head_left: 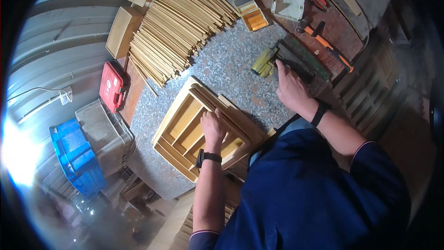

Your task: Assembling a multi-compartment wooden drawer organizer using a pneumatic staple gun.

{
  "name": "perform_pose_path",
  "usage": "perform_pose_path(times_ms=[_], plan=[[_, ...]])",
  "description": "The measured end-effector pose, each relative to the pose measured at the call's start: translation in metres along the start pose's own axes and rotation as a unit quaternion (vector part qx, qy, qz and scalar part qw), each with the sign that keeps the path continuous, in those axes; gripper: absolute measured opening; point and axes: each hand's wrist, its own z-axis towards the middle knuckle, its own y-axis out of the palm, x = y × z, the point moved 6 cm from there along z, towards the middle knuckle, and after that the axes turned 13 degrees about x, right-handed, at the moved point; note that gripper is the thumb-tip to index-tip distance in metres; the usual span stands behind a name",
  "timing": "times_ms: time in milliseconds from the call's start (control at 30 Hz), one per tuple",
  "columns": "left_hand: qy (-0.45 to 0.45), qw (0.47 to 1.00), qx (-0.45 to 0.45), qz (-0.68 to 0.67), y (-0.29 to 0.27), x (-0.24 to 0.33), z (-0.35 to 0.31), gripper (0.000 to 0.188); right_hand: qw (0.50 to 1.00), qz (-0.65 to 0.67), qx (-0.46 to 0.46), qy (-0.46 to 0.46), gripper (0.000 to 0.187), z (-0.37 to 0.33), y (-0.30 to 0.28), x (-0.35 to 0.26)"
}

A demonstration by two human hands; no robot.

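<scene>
A wooden tray (159, 146) with several compartments lies on the speckled tabletop in front of me. My left hand (213, 128) is over its middle, the fingers curled down and closed on one of the inner strips; the fingertips are partly hidden. Thin wooden strips (210, 98) run along the tray's far right side. To the right, a yellow-green nail gun (264, 63) with a dark body lies on the table. My right hand (292, 88) reaches to it, fingers bent round its near part, most of the grip hidden behind the hand.
Many thin wooden sticks (180, 23) are piled at the far left. A red case (112, 86) and a blue crate (76, 153) stand left. At the far right lie an orange-handled hammer (328, 46), red pliers (317, 1) and an open box of orange-brown staples or nails (253, 18).
</scene>
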Motion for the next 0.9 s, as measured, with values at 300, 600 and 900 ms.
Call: perform_pose_path(times_ms=[300, 600, 900], plan=[[-0.044, 0.998, -0.025, 0.039, 0.004, -0.005, -0.001, 0.04, 0.861, 0.432, -0.17, 0.207, 0.036, 0.045, -0.049, -0.044], [-0.031, 0.996, -0.074, 0.049, 0.009, -0.008, -0.005, 0.044, 0.608, 0.613, -0.384, 0.328, 0.033, 0.066, 0.103, -0.103], [-0.004, 0.996, -0.074, 0.059, 0.014, -0.015, -0.007, 0.036, 0.577, 0.614, -0.412, 0.347, 0.034, 0.061, 0.133, -0.125]])
